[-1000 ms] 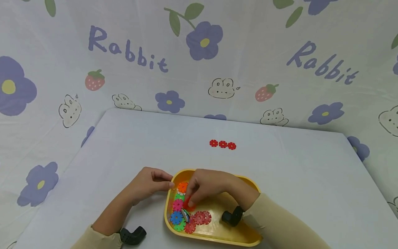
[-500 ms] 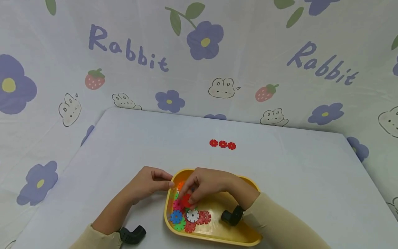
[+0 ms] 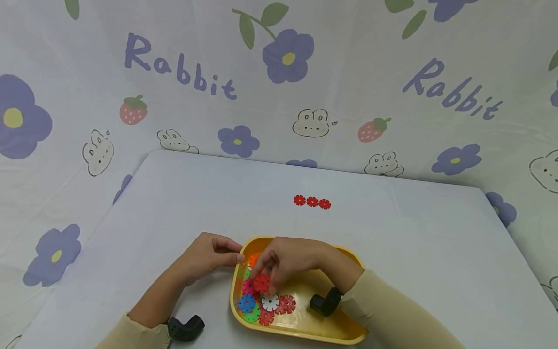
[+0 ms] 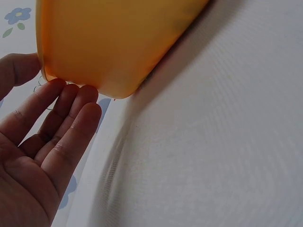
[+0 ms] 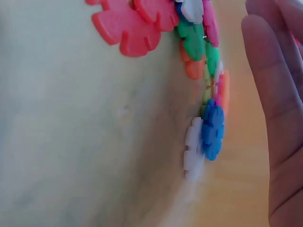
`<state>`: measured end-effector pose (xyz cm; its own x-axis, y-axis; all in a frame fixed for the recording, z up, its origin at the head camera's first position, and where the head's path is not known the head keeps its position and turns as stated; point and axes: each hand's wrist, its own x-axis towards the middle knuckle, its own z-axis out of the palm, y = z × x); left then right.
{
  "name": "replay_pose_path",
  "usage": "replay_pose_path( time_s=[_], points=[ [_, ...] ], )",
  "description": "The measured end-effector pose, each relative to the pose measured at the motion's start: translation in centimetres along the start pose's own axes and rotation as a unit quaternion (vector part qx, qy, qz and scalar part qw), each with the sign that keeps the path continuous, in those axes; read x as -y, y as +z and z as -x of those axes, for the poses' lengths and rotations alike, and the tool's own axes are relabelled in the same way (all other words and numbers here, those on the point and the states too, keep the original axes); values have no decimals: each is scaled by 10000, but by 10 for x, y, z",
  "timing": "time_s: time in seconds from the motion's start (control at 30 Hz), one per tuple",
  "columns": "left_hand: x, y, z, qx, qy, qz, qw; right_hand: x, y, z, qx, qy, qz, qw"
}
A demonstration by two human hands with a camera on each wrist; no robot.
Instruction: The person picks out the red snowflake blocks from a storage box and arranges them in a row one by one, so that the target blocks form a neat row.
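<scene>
A yellow tray (image 3: 320, 334) lies near the front of the table. My left hand (image 3: 213, 257) pinches its far left corner, thumb on the rim; in the left wrist view the fingertips press the tray wall (image 4: 109, 52) from outside. Over the tray's left part my right hand (image 3: 289, 259) holds a red snowflake disc (image 3: 262, 283) at its fingertips. Below and around it lie several notched discs: a blue disc (image 3: 246, 303), a white disc (image 3: 270, 302), a green disc (image 3: 252, 316) and translucent red discs (image 3: 286, 304). The right wrist view shows more discs stacked along the wall, including a blue disc (image 5: 214, 130).
Three red discs (image 3: 312, 201) lie in a row on the white table (image 3: 209, 194) beyond the tray. A cloth backdrop (image 3: 261, 106) with flowers and rabbits hangs behind. Black wrist cameras (image 3: 186, 328) sit on both wrists.
My right hand has lifted the red disc slightly and turned its face toward the head camera. The white disc, earlier tilted, now lies flat. My left hand has stayed on the tray corner.
</scene>
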<state>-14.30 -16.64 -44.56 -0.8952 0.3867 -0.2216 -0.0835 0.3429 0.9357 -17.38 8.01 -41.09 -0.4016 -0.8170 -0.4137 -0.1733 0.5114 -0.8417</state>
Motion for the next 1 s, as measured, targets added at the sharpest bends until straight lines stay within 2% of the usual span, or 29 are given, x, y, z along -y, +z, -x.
replay_pose_path(
  time_s=[0.17, 0.43, 0.6, 0.73, 0.87, 1.0],
  points=[
    [-1, -1, -1, -13, -40, -13, 10000, 4, -6, 3, -304, -204, 96, 9993],
    [-2, 0, -1, -17, -124, -15, 9999, 19, -27, 24, -943, -719, -490, 9917],
    [-1, 1, -1, -29, -61, 33, 10000, 24, -50, 47, -1619, -1061, -540, 9796],
    [-1, 3, -1, -94, -87, -8, 9999, 19, -71, 66, -2335, -1190, -581, 9633],
    [-1, 2, -1, -123, -76, -28, 9999, 5, -90, 80, -3024, -908, -596, 9470],
    [-1, 2, -1, -80, -34, 28, 10000, -21, -106, 88, -3548, -324, -443, 9333]
  ],
)
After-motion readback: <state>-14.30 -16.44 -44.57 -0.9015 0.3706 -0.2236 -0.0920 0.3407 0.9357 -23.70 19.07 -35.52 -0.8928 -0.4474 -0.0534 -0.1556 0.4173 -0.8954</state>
